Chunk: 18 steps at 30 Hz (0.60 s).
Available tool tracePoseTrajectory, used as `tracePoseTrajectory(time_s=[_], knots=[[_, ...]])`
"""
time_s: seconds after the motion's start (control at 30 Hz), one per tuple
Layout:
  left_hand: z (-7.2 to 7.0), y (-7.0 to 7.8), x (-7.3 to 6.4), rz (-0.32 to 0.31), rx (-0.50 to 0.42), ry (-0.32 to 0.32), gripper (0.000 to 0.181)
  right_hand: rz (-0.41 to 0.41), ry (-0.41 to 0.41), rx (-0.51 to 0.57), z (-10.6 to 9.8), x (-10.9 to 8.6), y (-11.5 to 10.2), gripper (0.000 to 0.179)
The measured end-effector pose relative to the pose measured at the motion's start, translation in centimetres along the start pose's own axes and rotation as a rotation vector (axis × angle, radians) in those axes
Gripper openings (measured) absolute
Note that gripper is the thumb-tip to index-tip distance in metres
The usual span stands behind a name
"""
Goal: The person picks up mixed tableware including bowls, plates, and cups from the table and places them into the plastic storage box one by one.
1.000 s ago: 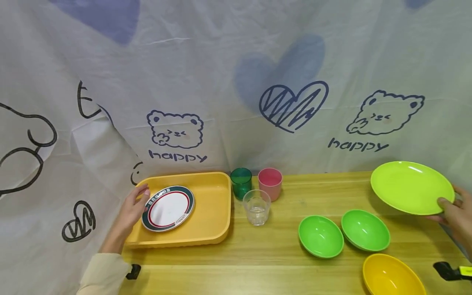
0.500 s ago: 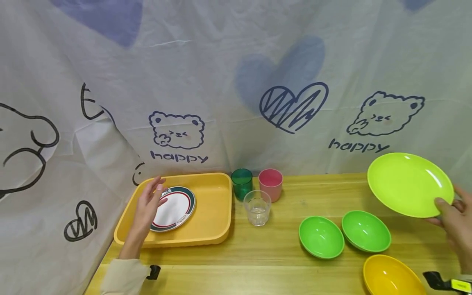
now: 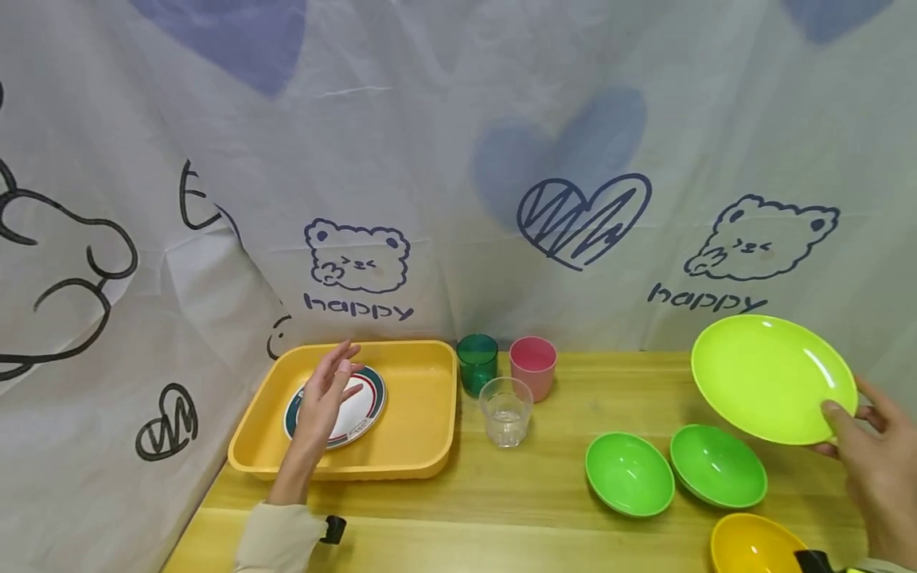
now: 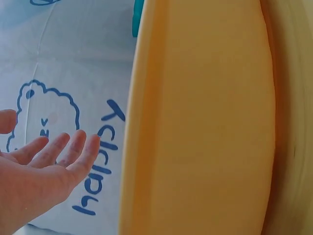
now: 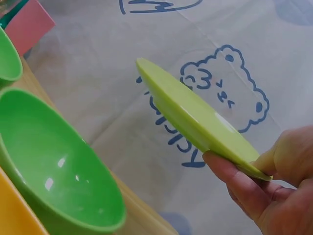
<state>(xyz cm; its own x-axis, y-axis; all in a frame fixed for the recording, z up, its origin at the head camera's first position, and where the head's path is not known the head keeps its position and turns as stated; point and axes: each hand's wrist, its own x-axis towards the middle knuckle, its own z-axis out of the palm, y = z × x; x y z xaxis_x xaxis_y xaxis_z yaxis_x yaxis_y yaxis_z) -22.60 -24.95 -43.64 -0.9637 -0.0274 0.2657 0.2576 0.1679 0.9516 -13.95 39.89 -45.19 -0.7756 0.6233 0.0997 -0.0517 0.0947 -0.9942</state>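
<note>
Lime-yellow plate [image 3: 774, 374] is up in the air, tilted, its rim pinched in the person's right hand [image 3: 877, 458], thumb over the top and fingers underneath. Below it sit two green bowls, one [image 3: 719, 467] close beside the other [image 3: 630, 475], with a yellow bowl [image 3: 752, 547] nearer the person. Over to the left, the left hand [image 3: 324, 406] hovers with its fingers apart and fairly straight, partly hiding a white plate [image 3: 367, 406] with a dark green rim, which lies in a yellow tray [image 3: 421, 414]. Just right of the tray, a clear cup [image 3: 506, 418] stands in front of a green cup [image 3: 478, 368] and a pink cup [image 3: 533, 374] on the wooden table [image 3: 501, 509].
</note>
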Motion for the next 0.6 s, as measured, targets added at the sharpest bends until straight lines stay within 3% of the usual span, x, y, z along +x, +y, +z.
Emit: tracePoseTrajectory(time_s=[0.07,0.17,0.4,0.6], knots=[[0.5,0.0,-0.1,0.009,-0.018,-0.003,0.047,0.037,0.036,-0.079,0.6,-0.5,0.0,0.064],[1.2,0.2,-0.2,0.016,-0.045,-0.013,0.047,0.044,0.049,-0.097,1.4,-0.9,-0.3,0.063],[2.7,0.3,-0.1,0.015,-0.071,-0.026,0.047,0.082,-0.002,0.062,2.6,-2.1,-0.9,0.063],[4.0,0.4,-0.4,0.017,-0.083,-0.038,0.045,0.053,-0.024,0.12,3.7,-3.1,-1.1,0.06]])
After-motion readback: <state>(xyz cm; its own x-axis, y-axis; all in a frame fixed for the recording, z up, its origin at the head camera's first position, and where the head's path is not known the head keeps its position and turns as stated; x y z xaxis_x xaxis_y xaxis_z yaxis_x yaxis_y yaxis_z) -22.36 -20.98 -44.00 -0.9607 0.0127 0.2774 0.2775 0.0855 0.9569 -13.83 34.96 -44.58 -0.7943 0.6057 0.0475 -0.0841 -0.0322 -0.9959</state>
